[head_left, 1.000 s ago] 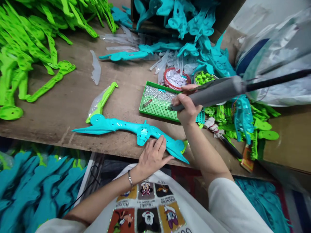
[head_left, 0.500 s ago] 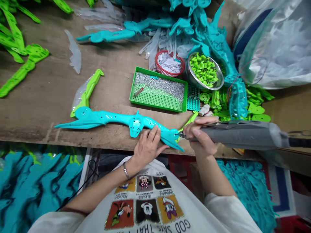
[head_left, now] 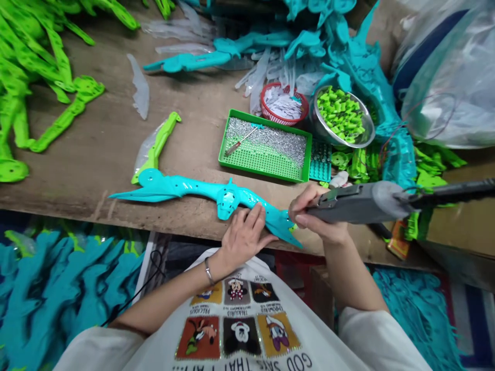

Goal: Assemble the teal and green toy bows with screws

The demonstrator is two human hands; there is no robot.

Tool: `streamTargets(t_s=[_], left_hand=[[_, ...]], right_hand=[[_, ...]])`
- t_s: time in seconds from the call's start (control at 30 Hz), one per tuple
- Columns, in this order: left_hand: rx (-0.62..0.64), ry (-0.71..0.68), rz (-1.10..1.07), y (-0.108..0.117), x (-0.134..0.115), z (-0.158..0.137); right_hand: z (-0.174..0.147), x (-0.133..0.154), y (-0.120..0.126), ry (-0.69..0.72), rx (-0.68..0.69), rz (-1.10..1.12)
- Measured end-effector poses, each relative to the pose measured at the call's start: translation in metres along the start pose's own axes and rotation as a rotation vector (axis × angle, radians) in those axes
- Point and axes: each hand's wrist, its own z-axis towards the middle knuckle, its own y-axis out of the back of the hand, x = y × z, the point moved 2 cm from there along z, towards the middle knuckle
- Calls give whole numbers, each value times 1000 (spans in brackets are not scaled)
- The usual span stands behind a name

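Observation:
A turquoise plastic toy bow (head_left: 201, 186) lies lengthwise along the front of the workbench. My left hand (head_left: 244, 232) holds its right part, fingers over the top and thumb along the lower edge. Wrapped in my right hand (head_left: 315, 214) is a grey electric screwdriver (head_left: 351, 203), its body slanting up to the right. The driver's tip is hidden behind my fingers at the bow's right end. A lime-green arm (head_left: 157, 149) with a translucent piece joins the bow's left end.
Beyond the bow stands a green tray (head_left: 266, 170) of screws with a small screwdriver (head_left: 240, 143). Behind it are a red basket (head_left: 284, 119) of white pieces and a metal bowl (head_left: 369, 139) of lime-green parts. Green parts (head_left: 42, 62) pile up left; turquoise parts (head_left: 42, 299) lie below the bench.
The electric screwdriver has tilted, its rear end swinging upward, and my right hand now covers the bow's right joint. My left hand stays on the bow. The whole view has shifted slightly.

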Motion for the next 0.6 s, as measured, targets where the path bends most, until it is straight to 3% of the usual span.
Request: streamTargets(t_s=[0.1,0.23,0.33,0.5,0.6], left_hand=[[10,-29,16,1,1,-1],[67,-67,-19,3,3,-2],[67,-88,-72,7,4,-2],[-156,-139,-221,29,15,-5],[-270,-49,-149,47,37,-11]], right_hand=[[20,12,-3,109,95,83],[60,20,-17,381,-216,117],[91,7,-28,398,-369,76],[133,-26,-32,395,-419,33],[147,-38,-32,366,-424,15]])
